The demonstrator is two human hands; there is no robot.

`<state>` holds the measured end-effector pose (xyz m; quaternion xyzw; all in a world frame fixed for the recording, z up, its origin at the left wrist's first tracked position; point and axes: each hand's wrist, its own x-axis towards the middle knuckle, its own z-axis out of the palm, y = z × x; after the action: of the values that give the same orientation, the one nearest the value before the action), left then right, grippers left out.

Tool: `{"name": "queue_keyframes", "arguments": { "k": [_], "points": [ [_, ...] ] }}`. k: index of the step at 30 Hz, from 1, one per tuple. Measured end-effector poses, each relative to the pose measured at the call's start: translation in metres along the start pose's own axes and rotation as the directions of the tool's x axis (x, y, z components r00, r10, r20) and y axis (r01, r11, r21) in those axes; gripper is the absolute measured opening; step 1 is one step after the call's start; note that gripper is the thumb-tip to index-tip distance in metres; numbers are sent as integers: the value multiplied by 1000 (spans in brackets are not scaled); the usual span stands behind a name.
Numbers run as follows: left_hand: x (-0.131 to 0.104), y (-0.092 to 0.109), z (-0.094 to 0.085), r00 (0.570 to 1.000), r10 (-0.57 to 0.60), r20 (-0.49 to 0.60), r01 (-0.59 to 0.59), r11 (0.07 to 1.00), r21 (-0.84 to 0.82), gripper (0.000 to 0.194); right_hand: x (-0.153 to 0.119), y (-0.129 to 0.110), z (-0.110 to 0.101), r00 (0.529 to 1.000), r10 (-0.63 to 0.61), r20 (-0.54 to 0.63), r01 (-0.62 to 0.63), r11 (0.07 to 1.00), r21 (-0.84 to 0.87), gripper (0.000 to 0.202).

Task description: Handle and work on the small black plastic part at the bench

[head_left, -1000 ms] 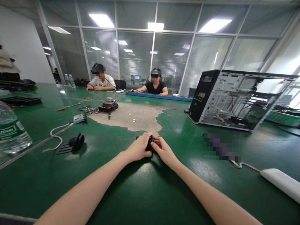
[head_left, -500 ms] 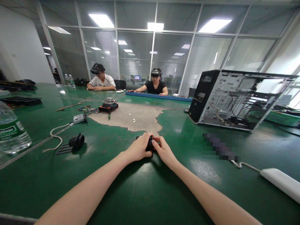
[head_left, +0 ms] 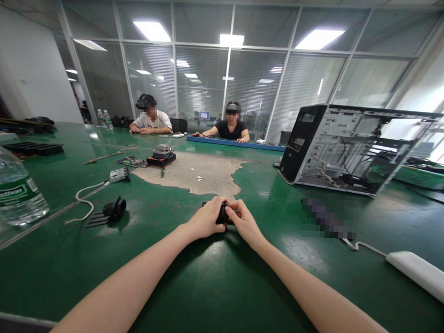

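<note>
Between my hands, at the middle of the green table, is a small black part (head_left: pixel 222 213), mostly covered by my fingers; its kind cannot be made out. My left hand (head_left: pixel 207 219) is closed around it from the left. From the right, my right hand (head_left: pixel 243 221) pinches it with thumb and fingertips. To the left lies a black round plastic piece with long prongs (head_left: pixel 113 209). Behind it is a small metal bracket (head_left: pixel 119 174) with a pale cord (head_left: pixel 84 200) trailing from it.
A water bottle (head_left: pixel 13 191) stands at the left. An opened computer case (head_left: pixel 340 147) sits at the right, with a white power strip (head_left: pixel 419 273) nearer me. A heatsink fan (head_left: pixel 161 155) is by the bare patch (head_left: pixel 207 173). Two people (head_left: pixel 231 125) sit across the table.
The view has shifted very slightly, so the table and its things sit a little further right. My hands keep the same hold on the black part.
</note>
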<state>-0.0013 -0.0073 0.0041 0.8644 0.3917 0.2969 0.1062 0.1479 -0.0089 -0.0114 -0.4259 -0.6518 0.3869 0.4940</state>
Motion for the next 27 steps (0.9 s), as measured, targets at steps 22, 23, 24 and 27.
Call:
{"name": "queue_keyframes", "arguments": {
  "k": [22, 23, 24, 27],
  "points": [
    [-1, 4, -2, 1000, -11, 24, 11, 1000, -17, 64, 3, 3, 0, 998, 53, 32, -50, 996, -79, 24],
    [-1, 4, -2, 1000, -13, 26, 14, 1000, -21, 64, 3, 3, 0, 998, 50, 44, -46, 995, -93, 23],
    [-1, 3, -2, 1000, -17, 27, 17, 1000, -25, 65, 2, 2, 0, 998, 43, 53, -38, 995, -94, 22],
    [0, 3, -3, 1000, -11, 23, 12, 999, -31, 66, -2, -3, 0, 998, -3, 69, 6, 999, -46, 18]
  ]
}}
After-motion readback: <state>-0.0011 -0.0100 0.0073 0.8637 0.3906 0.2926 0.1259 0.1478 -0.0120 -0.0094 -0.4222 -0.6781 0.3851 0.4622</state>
